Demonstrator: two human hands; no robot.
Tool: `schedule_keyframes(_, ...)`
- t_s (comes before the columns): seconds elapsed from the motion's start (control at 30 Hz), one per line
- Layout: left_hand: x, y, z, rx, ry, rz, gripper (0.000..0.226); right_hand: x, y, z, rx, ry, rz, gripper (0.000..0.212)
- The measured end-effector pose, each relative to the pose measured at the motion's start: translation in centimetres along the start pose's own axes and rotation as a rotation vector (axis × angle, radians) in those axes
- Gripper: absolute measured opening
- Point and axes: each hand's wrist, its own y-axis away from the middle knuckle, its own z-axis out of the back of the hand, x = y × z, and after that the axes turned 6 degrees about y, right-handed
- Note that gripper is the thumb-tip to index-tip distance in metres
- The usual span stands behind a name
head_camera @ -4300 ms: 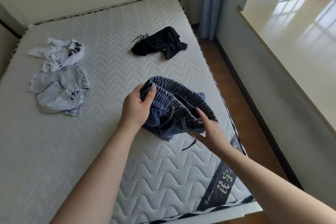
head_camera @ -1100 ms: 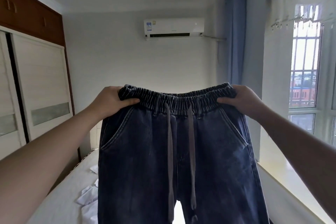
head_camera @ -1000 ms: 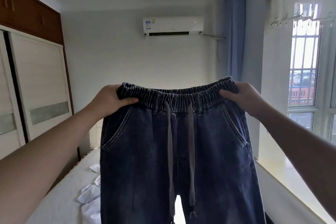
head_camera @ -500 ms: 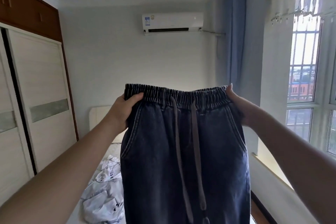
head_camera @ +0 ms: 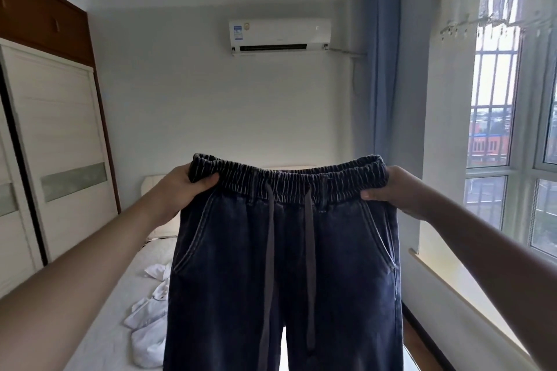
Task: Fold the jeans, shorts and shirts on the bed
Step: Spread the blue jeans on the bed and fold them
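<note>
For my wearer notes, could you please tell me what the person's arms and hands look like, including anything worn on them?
Both forearms are bare as far as the frame shows, with no sleeve in sight. The left hand and the right hand wear no gloves, and no watch, ring or bracelet shows on either.

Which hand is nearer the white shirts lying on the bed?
Left. The left hand grips the jeans waistband above the white shirts; the right hand grips the waistband's far end, toward the window.
</note>
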Motion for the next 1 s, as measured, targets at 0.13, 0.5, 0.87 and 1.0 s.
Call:
schedule_keyframes(0.13, 0.3, 0.3, 0.6, 0.046, -0.038, -0.01, 0.027, 0.0, 0.3, -1.1, -0.048, -0.236, -0.025, 0.028)
schedule_keyframes(0.5, 1.2, 1.0, -1.0, -0.031, 0.416, 0.139, 0.02, 1.6, -0.8, -4.2, -0.3, -0.583, -0.06, 0.043)
schedule_keyframes(0.87, 1.7, 3.2, -13.6, -0.493, 0.499, 0.186, 0.022, 3.8, -0.4, -12.8, -0.589, -0.383, -0.243, 0.068)
schedule_keyframes(1.0, 2.0, 3.9, -15.8, -0.523, 0.211, 0.049, 0.038, 5.4, 1.1, -15.5, -0.588, -0.011, -0.097, 0.037)
